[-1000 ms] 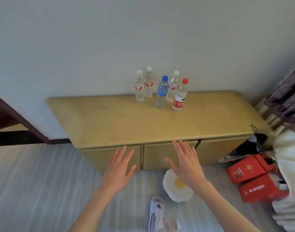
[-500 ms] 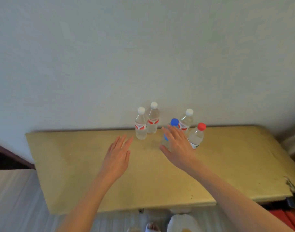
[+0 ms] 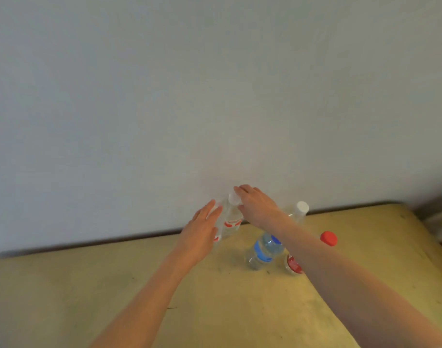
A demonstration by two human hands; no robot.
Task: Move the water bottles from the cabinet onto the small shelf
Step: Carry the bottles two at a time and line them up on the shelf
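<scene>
Five water bottles (image 3: 263,249) clustered on cabinet top (image 3: 214,297) at 12 o'clock by wall. Right hand (image 3: 258,208) curling over white-capped bottle (image 3: 232,212), grip closure unclear; left hand (image 3: 202,234) spread beside neighbour. Thin, slippery, light plastic, likely: grasp mid-body.

left hand (image 3: 202,234) moved up-frame onto the left bottle (image 3: 216,238) | right hand (image 3: 257,205) crossed to the back bottle (image 3: 231,214), fingers at its cap
</scene>
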